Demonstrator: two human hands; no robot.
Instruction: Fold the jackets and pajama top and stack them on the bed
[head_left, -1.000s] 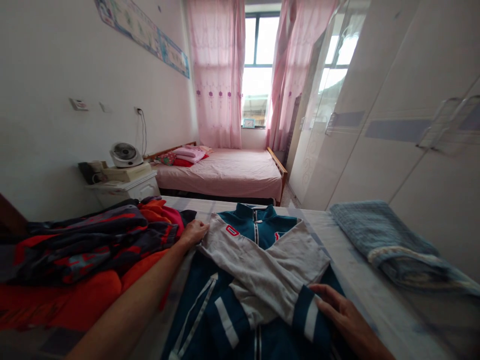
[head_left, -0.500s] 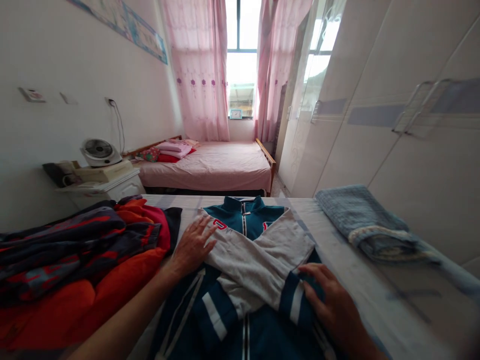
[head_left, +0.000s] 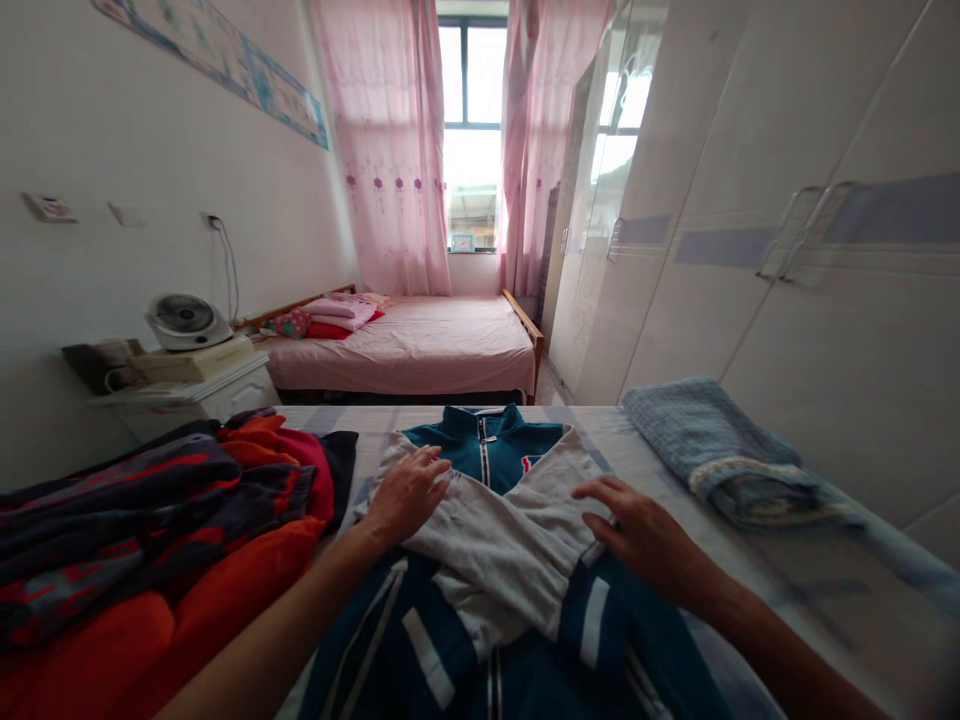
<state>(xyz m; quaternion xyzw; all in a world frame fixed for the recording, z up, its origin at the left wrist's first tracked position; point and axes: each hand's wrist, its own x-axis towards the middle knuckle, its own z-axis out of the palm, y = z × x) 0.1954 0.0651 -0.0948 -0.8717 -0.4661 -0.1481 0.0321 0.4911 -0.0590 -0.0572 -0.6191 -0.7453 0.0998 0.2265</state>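
Observation:
A teal and light grey zip jacket (head_left: 517,540) lies front up on the bed in front of me, its collar pointing away. Both grey sleeves are folded across its chest, one over the other, with striped teal cuffs low on the body. My left hand (head_left: 409,490) rests on the sleeve at the left shoulder, fingers stretched out, partly covering the red lettering. Over the right side of the jacket, my right hand (head_left: 626,520) is at the crossing sleeve, fingers spread and slightly bent. Neither hand grips the cloth.
Left of the jacket is a pile of dark and orange clothes (head_left: 247,520). A folded blue-grey cloth (head_left: 712,440) lies on the right of the bed. Behind are a pink-covered bed (head_left: 420,340), a fan (head_left: 187,318) on a cabinet, and white wardrobes (head_left: 697,330) along the right.
My right hand has moved up and inward from the cuff to higher on the sleeve. My left hand has slid slightly right over the lettering. The view has tilted up slightly.

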